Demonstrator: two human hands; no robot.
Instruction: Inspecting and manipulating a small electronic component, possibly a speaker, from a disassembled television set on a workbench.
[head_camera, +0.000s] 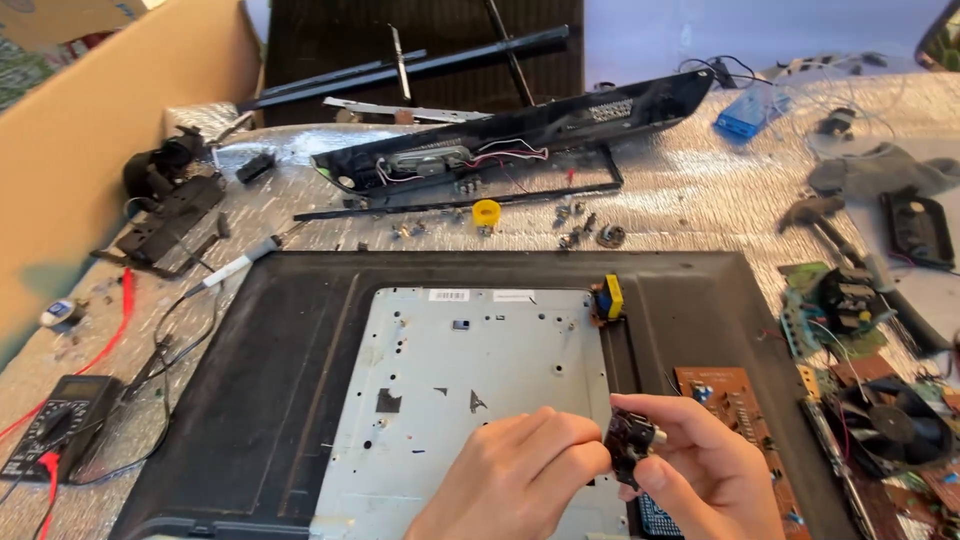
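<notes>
A small black electronic part (628, 440) is held between both my hands at the bottom of the view. My left hand (515, 475) pinches its left side with thumb and fingers. My right hand (705, 465) grips its right side. Beneath them lies a large black flat-screen back shell (280, 380) with a bare grey metal plate (470, 370) in its middle. A yellow and blue component (607, 298) sits at the plate's upper right corner. A brown circuit board (730, 395) lies on the shell just right of my hands.
A black plastic bezel strip with wires (520, 140) lies at the back. Loose screws and a yellow ring (487, 212) sit in front of it. A multimeter with red leads (55, 420) is at left, a soldering iron (235, 265) nearby. A fan (895, 425) and green board (835, 305) lie right.
</notes>
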